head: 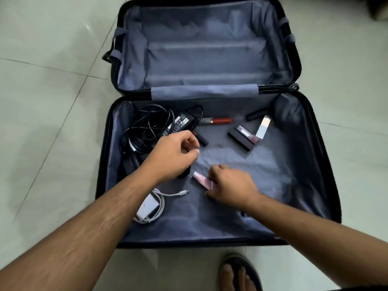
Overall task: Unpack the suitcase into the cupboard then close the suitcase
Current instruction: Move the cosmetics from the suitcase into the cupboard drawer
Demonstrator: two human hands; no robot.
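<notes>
An open black suitcase (310,164) with grey lining lies flat on the floor. Its near half holds a black power adapter (180,122) with tangled cable, a white charger (150,206) with cord, a red lip gloss tube (220,120), a dark lipstick (202,139), an open makeup palette (245,137) and a black tube (255,114). My right hand (228,187) grips a small pink tube (201,179) on the lining. My left hand (174,152) hovers over the adapter cable with curled fingers, holding nothing that I can see. The far half is bare.
Pale floor tiles (46,80) surround the suitcase. My foot in a dark sandal (239,274) stands just in front of the suitcase's near edge. A dark object (378,9) sits at the top right corner.
</notes>
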